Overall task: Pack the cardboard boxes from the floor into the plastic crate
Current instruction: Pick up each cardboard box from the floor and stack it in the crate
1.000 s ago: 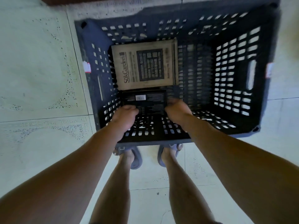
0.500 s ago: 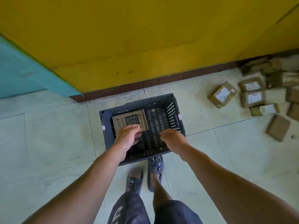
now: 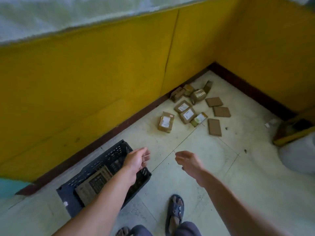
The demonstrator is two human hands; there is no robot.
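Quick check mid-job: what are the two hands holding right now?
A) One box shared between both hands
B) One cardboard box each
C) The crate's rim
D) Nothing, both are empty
D: the left hand and right hand hang open and empty above the floor, past the crate, and the loose boxes lie untouched by the wall.

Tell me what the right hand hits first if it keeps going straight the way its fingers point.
Probably bare floor; the right hand points up-left, short of the nearest labelled cardboard box. Depth is unclear.
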